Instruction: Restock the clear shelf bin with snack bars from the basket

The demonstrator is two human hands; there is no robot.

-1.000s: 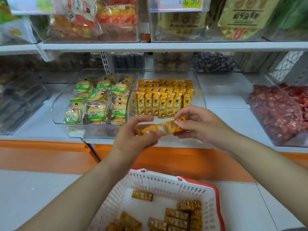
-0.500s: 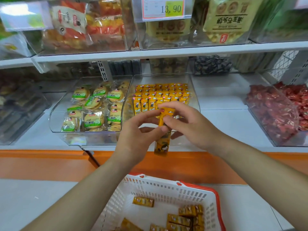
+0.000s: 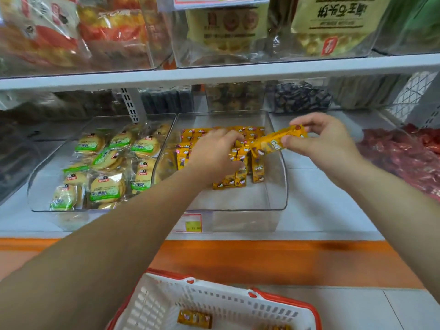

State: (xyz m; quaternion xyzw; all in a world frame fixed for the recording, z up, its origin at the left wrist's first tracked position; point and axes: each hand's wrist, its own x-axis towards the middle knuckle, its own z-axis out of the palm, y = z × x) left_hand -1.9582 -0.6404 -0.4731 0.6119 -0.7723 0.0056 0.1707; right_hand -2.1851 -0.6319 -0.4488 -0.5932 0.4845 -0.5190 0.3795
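Plainly, the step in hand looks like slotting one more bar into the front row, and doing it well is mostly a matter of making room first. The right hand point(image 3: 326, 141) pinches a snack bar point(image 3: 276, 141) by its far end between thumb and curled fingers. It holds the bar tilted, low end toward the left, just above the right side of the clear bin point(image 3: 273, 201). The left hand point(image 3: 214, 151) is down inside the bin, fingers bent over the tops of the standing bars point(image 3: 238, 179). Whether they grip one or only press the row back I cannot tell, since the fingertips are hidden. My judgement is that the left hand should brace the row upright while the right turns its bar on end and lowers it in at the front, print facing out like its neighbours. Let go too early and the row may topple forward onto the bare front of the bin floor. The bar itself is a slim yellow-orange wrapper with dark brown print and small white marks, light and probably a little slippery. Rows fill the back of the bin, and a few loose bars point(image 3: 194, 318) lie in the white, red-rimmed basket point(image 3: 152, 303) below, so the restocking seems partway along.
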